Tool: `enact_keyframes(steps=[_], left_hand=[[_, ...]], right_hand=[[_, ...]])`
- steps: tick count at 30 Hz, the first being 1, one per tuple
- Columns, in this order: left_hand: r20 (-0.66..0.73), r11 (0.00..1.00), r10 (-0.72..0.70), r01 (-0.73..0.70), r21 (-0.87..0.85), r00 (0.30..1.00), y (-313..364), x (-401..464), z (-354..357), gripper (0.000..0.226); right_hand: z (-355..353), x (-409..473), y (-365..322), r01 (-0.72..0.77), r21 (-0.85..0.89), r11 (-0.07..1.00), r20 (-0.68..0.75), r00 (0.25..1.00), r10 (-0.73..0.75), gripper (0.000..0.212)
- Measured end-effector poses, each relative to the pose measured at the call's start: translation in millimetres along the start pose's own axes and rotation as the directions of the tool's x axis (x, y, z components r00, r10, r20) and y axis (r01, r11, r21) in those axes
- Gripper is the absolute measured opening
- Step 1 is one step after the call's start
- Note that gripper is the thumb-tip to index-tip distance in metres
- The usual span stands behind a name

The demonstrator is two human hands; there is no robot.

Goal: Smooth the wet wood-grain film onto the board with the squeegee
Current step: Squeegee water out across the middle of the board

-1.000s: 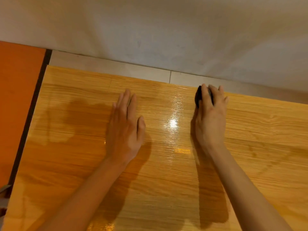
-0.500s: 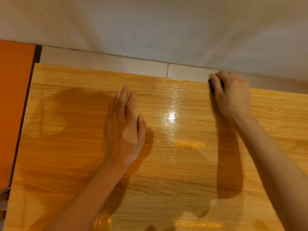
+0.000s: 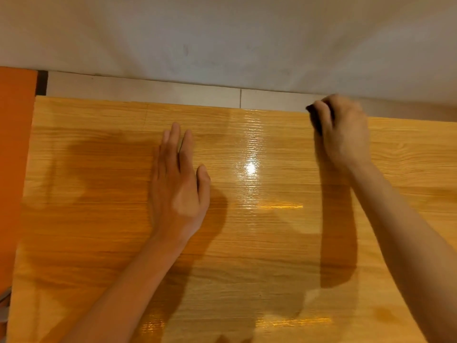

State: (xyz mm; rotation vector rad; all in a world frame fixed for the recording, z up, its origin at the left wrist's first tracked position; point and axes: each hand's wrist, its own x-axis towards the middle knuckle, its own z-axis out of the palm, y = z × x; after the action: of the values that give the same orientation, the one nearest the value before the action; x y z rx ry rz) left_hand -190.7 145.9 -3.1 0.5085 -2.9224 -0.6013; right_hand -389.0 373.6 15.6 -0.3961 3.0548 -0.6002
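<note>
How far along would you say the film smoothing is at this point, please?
Done: the film already covers the board and looks flat and glossy around the glare. In hand: the right hand grips the dark squeegee at the far edge, while the left hand lies flat on the film. Left: probably more strokes elsewhere; any remaining bubbles cannot be told.
</note>
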Motion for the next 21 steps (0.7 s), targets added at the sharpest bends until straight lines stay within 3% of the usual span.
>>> enact_keyframes(steps=[3,6,10,13,17,21], left_hand=[[0.007,1.0,-0.007,0.007,-0.002,1.0,1,1,0,0.057],[0.006,1.0,-0.014,0.013,0.006,1.0,0,1,0,0.057],[0.037,1.0,-0.029,0.028,0.012,0.999,0,0,-3,0.058],[0.054,1.0,-0.027,0.026,0.007,0.998,2,1,-6,0.058],[0.049,1.0,-0.017,0.017,-0.003,0.999,2,1,-6,0.058],[0.012,1.0,-0.006,0.006,-0.02,1.0,0,-1,-2,0.06]], right_hand=[[-13,0,30,-0.187,0.009,0.982,-0.073,0.98,0.188,0.042],[8,-2,-10,-0.25,0.042,0.967,-0.167,0.953,0.254,0.039],[49,-36,-97,0.112,0.079,0.991,-0.1,0.99,-0.104,0.039],[40,-46,-79,0.227,-0.009,0.974,0.004,0.974,-0.227,0.043],[3,-50,13,-0.081,-0.068,0.994,-0.079,0.994,0.075,0.047],[6,-71,-7,-0.194,-0.003,0.981,-0.117,0.974,0.192,0.049]])
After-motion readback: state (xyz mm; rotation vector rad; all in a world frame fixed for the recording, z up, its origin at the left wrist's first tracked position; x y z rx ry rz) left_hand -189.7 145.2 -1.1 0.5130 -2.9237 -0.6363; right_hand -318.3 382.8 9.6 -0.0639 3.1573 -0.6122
